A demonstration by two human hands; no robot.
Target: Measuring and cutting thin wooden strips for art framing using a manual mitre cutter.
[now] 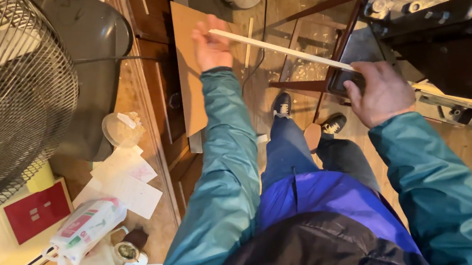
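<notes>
Workshop with a sawdust-strewn wooden floor (470,151), a cluttered table (147,114) and a fan (14,92) sitting left. One thin wooden strip (282,49) is spanning both hands: left hand (212,43) is pinching its far end, right hand (382,93) is closing around its near end. One cardboard sheet (187,72) is leaning below.

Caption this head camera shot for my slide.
Both hands, left hand and right hand, hold a thin wooden strip.

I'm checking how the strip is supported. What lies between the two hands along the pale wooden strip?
In the head view, nothing props the pale wooden strip between the left hand and right hand. It spans free above the floor and a wooden frame.
</notes>
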